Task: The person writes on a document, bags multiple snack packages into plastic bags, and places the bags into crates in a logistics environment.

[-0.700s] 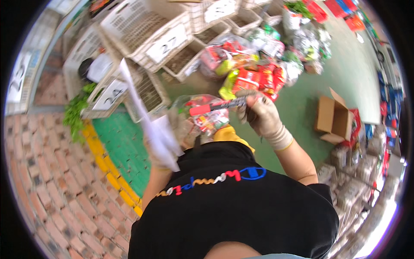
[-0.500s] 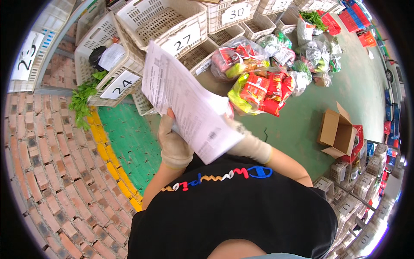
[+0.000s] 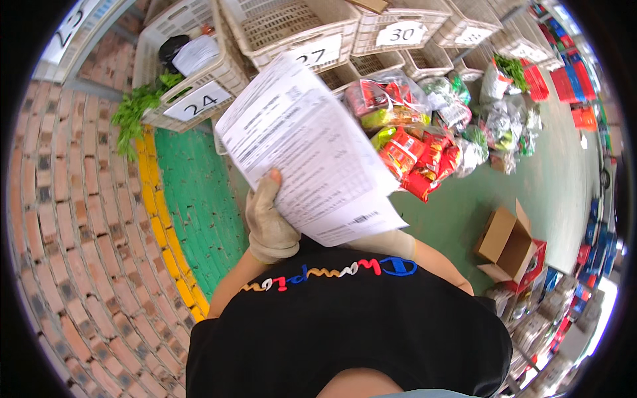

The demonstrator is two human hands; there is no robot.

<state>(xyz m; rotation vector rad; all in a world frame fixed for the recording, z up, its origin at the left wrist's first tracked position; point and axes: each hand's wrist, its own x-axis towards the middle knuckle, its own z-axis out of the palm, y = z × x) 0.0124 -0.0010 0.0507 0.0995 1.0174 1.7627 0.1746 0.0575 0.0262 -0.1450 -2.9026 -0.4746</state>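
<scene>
Green floor [image 3: 448,229], yellow edging [image 3: 169,259] along left edge; perforated plastic crates [image 3: 237,86], glossy bags [image 3: 507,126] beyond. Raised right of edging: thin, creased paper sheets [image 3: 305,149], just turned broadside, print now fuller in view; red marker now out of sight. Left hand [image 3: 271,222]: closed, thumb pinning sheets' lower-left edge. Right hand [image 3: 386,244]: mostly behind sheets; opening, hold impossible to tell.

Black numbers on white cards [image 3: 198,104] mark the pale crates [image 3: 227,71] from ten to two o'clock. Small print and a barcode [image 3: 365,217] stand on the central paper sheets [image 3: 298,146]; colourful lettering [image 3: 323,271] crosses the black shirt [image 3: 345,325] at six.
</scene>
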